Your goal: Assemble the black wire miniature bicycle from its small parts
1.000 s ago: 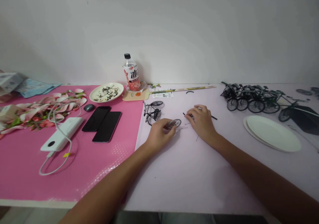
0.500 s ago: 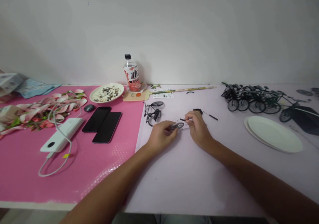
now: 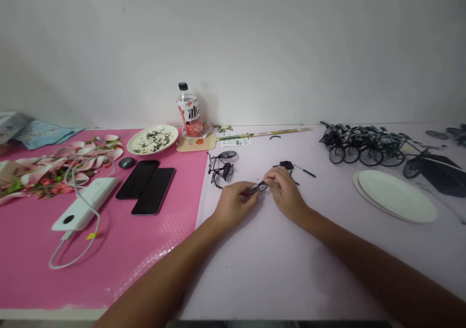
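Note:
My left hand (image 3: 236, 200) pinches a small dark spoked wheel (image 3: 259, 188), the size of a model bicycle's, between thumb and fingers. At the wheel's right edge, the fingertips of my right hand (image 3: 286, 188) are closed against it. The black strip seen in that hand earlier cannot be made out between its fingers. Left of both hands lies a black miniature bicycle (image 3: 220, 167) on its side. Just beyond my right hand is a small black part (image 3: 287, 164), with a thin screwdriver (image 3: 305, 171) beside it.
Several miniature bicycles (image 3: 367, 146) stand at the back right, behind white oval plates (image 3: 396, 197). A curved black piece (image 3: 275, 137) lies near a long printed strip (image 3: 269, 133). Leftward are a bottle (image 3: 190, 114), a filled bowl (image 3: 133, 149), phones (image 3: 155, 192) and a white power bank (image 3: 85, 204).
My right hand has moved left and slightly down with the black strip, bringing its fingertips to the wheel. The left hand keeps hold of the wheel. The view has shifted slightly.

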`<action>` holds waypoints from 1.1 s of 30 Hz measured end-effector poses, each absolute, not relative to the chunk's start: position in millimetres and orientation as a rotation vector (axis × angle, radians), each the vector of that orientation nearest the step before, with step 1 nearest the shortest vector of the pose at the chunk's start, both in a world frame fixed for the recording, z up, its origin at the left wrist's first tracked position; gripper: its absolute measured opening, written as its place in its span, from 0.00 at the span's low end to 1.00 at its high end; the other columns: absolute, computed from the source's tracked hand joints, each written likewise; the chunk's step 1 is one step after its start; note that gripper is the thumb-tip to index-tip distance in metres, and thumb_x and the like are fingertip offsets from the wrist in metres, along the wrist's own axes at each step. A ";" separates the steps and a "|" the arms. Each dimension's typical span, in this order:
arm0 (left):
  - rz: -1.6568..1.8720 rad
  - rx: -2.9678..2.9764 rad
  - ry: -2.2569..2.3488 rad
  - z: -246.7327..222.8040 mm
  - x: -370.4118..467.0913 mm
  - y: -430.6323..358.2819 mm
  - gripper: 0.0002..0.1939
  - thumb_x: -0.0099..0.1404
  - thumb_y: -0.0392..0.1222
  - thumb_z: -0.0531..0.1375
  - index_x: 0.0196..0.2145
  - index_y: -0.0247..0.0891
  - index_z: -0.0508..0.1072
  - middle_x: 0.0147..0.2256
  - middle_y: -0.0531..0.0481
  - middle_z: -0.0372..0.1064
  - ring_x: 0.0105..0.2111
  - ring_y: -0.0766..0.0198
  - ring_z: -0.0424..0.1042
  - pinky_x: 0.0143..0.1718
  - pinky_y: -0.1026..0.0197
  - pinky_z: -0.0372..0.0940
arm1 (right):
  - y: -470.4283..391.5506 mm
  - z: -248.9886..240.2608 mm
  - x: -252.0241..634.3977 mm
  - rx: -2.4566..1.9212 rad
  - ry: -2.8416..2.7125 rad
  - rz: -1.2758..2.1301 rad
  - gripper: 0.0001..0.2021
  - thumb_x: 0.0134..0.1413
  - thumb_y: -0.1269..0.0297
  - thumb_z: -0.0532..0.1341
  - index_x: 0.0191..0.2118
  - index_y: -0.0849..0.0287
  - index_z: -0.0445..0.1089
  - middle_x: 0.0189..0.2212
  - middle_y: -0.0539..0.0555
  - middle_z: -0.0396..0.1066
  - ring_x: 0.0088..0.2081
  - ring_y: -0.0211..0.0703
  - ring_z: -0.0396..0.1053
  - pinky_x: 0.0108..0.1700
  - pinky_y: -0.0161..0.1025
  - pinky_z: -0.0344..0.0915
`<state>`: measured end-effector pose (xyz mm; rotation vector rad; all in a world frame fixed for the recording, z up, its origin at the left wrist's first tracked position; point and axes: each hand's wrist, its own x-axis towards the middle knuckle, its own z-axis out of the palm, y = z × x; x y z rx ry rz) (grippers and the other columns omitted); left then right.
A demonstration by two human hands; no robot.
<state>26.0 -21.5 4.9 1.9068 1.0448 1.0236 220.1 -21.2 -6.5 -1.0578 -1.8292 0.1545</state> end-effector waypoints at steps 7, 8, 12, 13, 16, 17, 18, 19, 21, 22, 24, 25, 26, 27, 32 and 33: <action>1.047 1.835 0.989 2.7 26.8 -21.7 0.11 0.66 0.43 0.65 0.43 0.36 0.81 0.37 0.48 0.82 0.35 0.62 0.80 0.40 0.63 0.75 | -22.7 -5.9 219.0 -1.050 -1.808 0.126 0.11 0.75 0.59 0.54 0.38 0.53 0.66 0.34 0.54 0.72 0.40 0.49 0.68 0.44 0.48 0.66; 1.049 1.836 0.988 2.4 26.8 -21.5 0.10 0.66 0.43 0.65 0.43 0.36 0.81 0.37 0.48 0.82 0.35 0.62 0.80 0.40 0.63 0.75 | -22.8 -6.1 219.2 -1.053 -1.803 0.129 0.10 0.75 0.59 0.54 0.38 0.53 0.66 0.34 0.54 0.72 0.40 0.49 0.68 0.44 0.48 0.66; 1.052 1.831 0.979 1.7 26.8 -21.0 0.10 0.66 0.42 0.65 0.43 0.37 0.81 0.36 0.48 0.82 0.35 0.62 0.81 0.40 0.63 0.75 | -22.8 -6.6 219.5 -1.058 -1.780 0.137 0.09 0.74 0.60 0.55 0.39 0.53 0.67 0.34 0.54 0.72 0.40 0.49 0.68 0.45 0.47 0.66; 1.050 1.831 0.977 1.6 26.8 -21.1 0.10 0.66 0.42 0.65 0.43 0.37 0.81 0.36 0.48 0.82 0.35 0.62 0.81 0.40 0.63 0.75 | -22.9 -6.4 219.4 -1.057 -1.782 0.142 0.09 0.74 0.60 0.55 0.39 0.53 0.67 0.34 0.54 0.72 0.40 0.49 0.68 0.45 0.47 0.66; 1.051 1.830 0.976 1.9 26.9 -21.5 0.09 0.66 0.41 0.66 0.43 0.37 0.80 0.37 0.47 0.82 0.35 0.62 0.81 0.40 0.63 0.75 | -23.3 -5.1 218.9 -1.053 -1.800 0.163 0.09 0.74 0.59 0.56 0.38 0.53 0.67 0.34 0.54 0.71 0.40 0.49 0.68 0.45 0.47 0.66; 1.058 1.823 0.974 2.3 27.0 -21.9 0.10 0.66 0.40 0.66 0.44 0.37 0.80 0.37 0.47 0.82 0.36 0.61 0.81 0.39 0.63 0.75 | -23.6 -4.4 218.7 -1.054 -1.802 0.165 0.10 0.74 0.59 0.56 0.38 0.53 0.67 0.34 0.54 0.71 0.40 0.49 0.68 0.45 0.48 0.66; 1.067 1.814 0.969 2.7 27.0 -22.3 0.11 0.66 0.40 0.66 0.46 0.37 0.79 0.37 0.47 0.82 0.36 0.61 0.81 0.39 0.63 0.76 | -23.9 -3.8 218.5 -1.057 -1.803 0.165 0.10 0.74 0.59 0.56 0.38 0.53 0.67 0.34 0.54 0.71 0.40 0.49 0.68 0.45 0.48 0.66; 1.077 1.804 0.962 3.3 27.0 -22.9 0.14 0.65 0.40 0.66 0.49 0.37 0.77 0.37 0.47 0.82 0.36 0.62 0.81 0.40 0.63 0.76 | -24.2 -3.2 218.4 -1.058 -1.802 0.164 0.10 0.74 0.59 0.56 0.38 0.53 0.67 0.34 0.54 0.71 0.40 0.49 0.68 0.44 0.48 0.66; 1.099 1.794 0.944 4.3 26.7 -24.0 0.21 0.66 0.39 0.66 0.56 0.39 0.73 0.36 0.48 0.81 0.36 0.63 0.81 0.41 0.62 0.76 | -24.7 -2.3 218.4 -1.057 -1.798 0.165 0.10 0.74 0.59 0.56 0.38 0.53 0.67 0.34 0.54 0.71 0.40 0.49 0.68 0.44 0.47 0.66; 1.106 1.798 0.931 4.7 26.3 -24.4 0.23 0.66 0.39 0.66 0.58 0.41 0.71 0.36 0.49 0.81 0.36 0.63 0.80 0.42 0.62 0.76 | -24.8 -2.1 218.5 -1.056 -1.795 0.169 0.10 0.74 0.58 0.56 0.38 0.53 0.67 0.34 0.54 0.71 0.40 0.49 0.68 0.44 0.47 0.66; 1.110 1.823 0.895 4.5 25.4 -24.7 0.23 0.68 0.40 0.65 0.59 0.42 0.71 0.38 0.48 0.80 0.37 0.63 0.80 0.44 0.61 0.76 | -24.8 -2.2 219.0 -1.057 -1.786 0.185 0.10 0.74 0.58 0.56 0.38 0.53 0.68 0.34 0.54 0.72 0.40 0.49 0.68 0.45 0.47 0.66; 1.111 1.837 0.875 4.1 25.0 -24.5 0.21 0.69 0.40 0.64 0.58 0.42 0.72 0.39 0.48 0.81 0.37 0.63 0.81 0.43 0.61 0.75 | -24.7 -2.5 219.3 -1.060 -1.782 0.197 0.10 0.74 0.58 0.56 0.38 0.53 0.68 0.34 0.54 0.71 0.40 0.49 0.68 0.44 0.47 0.67; 1.111 1.849 0.857 3.5 24.6 -24.2 0.19 0.69 0.40 0.64 0.57 0.43 0.73 0.40 0.47 0.81 0.38 0.63 0.81 0.43 0.62 0.75 | -24.4 -2.9 219.7 -1.063 -1.778 0.211 0.10 0.74 0.58 0.56 0.38 0.53 0.68 0.34 0.54 0.71 0.40 0.49 0.68 0.44 0.47 0.67; 1.113 1.858 0.844 2.8 24.4 -23.7 0.17 0.70 0.40 0.64 0.56 0.42 0.74 0.41 0.47 0.81 0.39 0.62 0.81 0.43 0.62 0.75 | -24.0 -3.4 220.2 -1.065 -1.775 0.225 0.11 0.73 0.57 0.56 0.38 0.53 0.68 0.34 0.54 0.71 0.40 0.49 0.68 0.44 0.47 0.67; 1.142 1.856 0.847 1.6 24.5 -21.9 0.18 0.68 0.38 0.64 0.55 0.42 0.76 0.42 0.47 0.81 0.38 0.63 0.81 0.42 0.62 0.75 | -22.2 -5.2 222.8 -1.050 -1.756 0.264 0.10 0.72 0.56 0.58 0.39 0.53 0.70 0.34 0.53 0.72 0.39 0.48 0.69 0.43 0.46 0.68; 1.144 1.848 0.852 1.9 24.7 -21.8 0.18 0.68 0.38 0.64 0.55 0.42 0.76 0.42 0.47 0.81 0.37 0.63 0.81 0.42 0.63 0.75 | -22.1 -5.2 223.1 -1.049 -1.752 0.268 0.10 0.72 0.55 0.58 0.39 0.53 0.71 0.34 0.53 0.72 0.39 0.48 0.69 0.43 0.46 0.68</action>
